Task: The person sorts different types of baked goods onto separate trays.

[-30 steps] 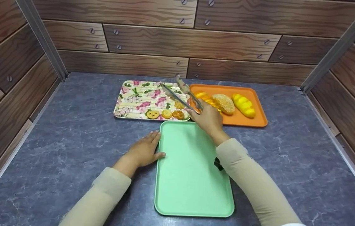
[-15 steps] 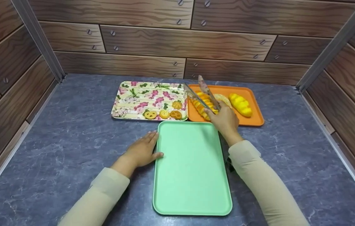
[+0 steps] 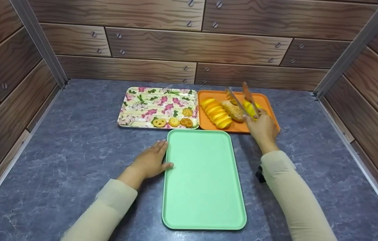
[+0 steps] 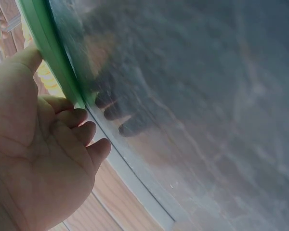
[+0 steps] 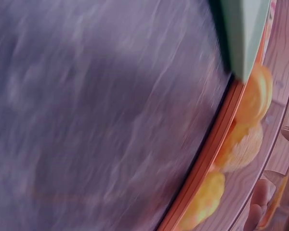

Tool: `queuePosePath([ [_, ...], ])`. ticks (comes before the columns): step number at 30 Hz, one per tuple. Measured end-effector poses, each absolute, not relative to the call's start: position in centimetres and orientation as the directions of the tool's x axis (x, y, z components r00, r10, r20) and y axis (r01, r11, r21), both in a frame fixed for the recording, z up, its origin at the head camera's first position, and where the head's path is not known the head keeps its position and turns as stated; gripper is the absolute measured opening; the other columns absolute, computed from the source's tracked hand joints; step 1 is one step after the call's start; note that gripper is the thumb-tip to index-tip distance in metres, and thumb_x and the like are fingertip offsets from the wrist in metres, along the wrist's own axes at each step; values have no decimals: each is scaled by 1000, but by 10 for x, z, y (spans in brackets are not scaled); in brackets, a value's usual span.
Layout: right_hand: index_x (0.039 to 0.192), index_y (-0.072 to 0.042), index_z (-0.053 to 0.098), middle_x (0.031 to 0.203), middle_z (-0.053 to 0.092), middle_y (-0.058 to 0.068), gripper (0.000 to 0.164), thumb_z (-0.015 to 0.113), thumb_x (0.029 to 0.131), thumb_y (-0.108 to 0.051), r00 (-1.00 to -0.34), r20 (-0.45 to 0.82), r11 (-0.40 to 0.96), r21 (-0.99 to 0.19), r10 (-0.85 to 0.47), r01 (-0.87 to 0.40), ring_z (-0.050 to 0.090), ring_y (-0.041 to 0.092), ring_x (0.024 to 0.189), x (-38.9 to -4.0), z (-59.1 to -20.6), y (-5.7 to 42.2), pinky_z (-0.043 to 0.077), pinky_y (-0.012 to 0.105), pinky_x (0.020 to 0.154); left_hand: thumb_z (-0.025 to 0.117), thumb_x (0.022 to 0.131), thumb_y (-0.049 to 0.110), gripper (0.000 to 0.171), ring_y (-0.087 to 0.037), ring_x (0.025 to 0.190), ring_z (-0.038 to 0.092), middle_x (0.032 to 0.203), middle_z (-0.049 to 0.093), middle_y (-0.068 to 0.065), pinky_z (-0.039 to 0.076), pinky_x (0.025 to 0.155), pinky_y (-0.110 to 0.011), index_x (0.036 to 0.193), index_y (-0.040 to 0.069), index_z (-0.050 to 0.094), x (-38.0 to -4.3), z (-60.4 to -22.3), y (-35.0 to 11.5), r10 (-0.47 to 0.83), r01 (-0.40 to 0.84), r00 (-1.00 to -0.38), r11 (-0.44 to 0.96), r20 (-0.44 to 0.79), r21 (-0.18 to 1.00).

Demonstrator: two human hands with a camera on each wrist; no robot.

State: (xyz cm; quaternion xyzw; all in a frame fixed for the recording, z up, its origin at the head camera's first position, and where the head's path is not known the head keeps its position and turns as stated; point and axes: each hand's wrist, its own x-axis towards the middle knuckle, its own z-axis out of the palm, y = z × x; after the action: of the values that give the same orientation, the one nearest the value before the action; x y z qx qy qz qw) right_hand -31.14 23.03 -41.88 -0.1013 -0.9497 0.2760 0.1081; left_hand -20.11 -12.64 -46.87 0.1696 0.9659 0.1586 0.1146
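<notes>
My right hand [image 3: 262, 130] grips metal tongs [image 3: 248, 94], their arms spread apart above the orange tray [image 3: 264, 99]. The tips are over the tray's right part, around a yellow braided bread roll [image 3: 250, 107] that they partly hide. Left of it lie a sesame-topped bread [image 3: 232, 110] and an orange-yellow ridged loaf [image 3: 215, 113]. Contact between tongs and bread cannot be told. My left hand [image 3: 149, 161] rests along the left edge of the green tray [image 3: 202, 177], fingers extended, thumb over the rim. In the left wrist view the left hand's palm [image 4: 43, 163] shows.
A floral tray [image 3: 145, 105] adjoins the orange one, with several small cookies [image 3: 174, 122] along its right front. Wood-patterned walls [image 3: 149, 42] surround the marbled grey tabletop [image 3: 85, 147] at the back and sides.
My right hand has carried the tongs rightward, from over the floral tray's right end, past the loaf and sesame bread, to the yellow roll. My left hand stays at the green tray.
</notes>
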Motion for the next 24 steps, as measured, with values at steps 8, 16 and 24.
queuePosePath([
  [8,141,-9,45,120,61,15,81,56,84,-65,-930,90,787,-565,357,248,58,39,106,-314,-418,267,48,54,79,52,94,50,81,-30,142,15,157,17,-13,20,113,-47,152,3,19,-201,-470,-127,373,304,-916,885,-145,353],
  [16,144,-6,39,120,62,15,81,54,87,-62,-904,57,762,-562,424,322,59,38,103,-316,-421,296,49,52,75,53,94,49,80,-30,142,15,157,17,-13,19,114,-46,152,3,20,-201,-470,-128,374,301,-916,879,-144,370],
  [24,144,-4,39,125,57,23,83,51,87,-63,-877,16,734,-554,480,392,53,45,112,-313,-425,321,46,58,82,52,94,49,80,-30,142,15,157,17,-13,19,113,-46,151,3,21,-201,-469,-127,374,303,-917,880,-140,366],
])
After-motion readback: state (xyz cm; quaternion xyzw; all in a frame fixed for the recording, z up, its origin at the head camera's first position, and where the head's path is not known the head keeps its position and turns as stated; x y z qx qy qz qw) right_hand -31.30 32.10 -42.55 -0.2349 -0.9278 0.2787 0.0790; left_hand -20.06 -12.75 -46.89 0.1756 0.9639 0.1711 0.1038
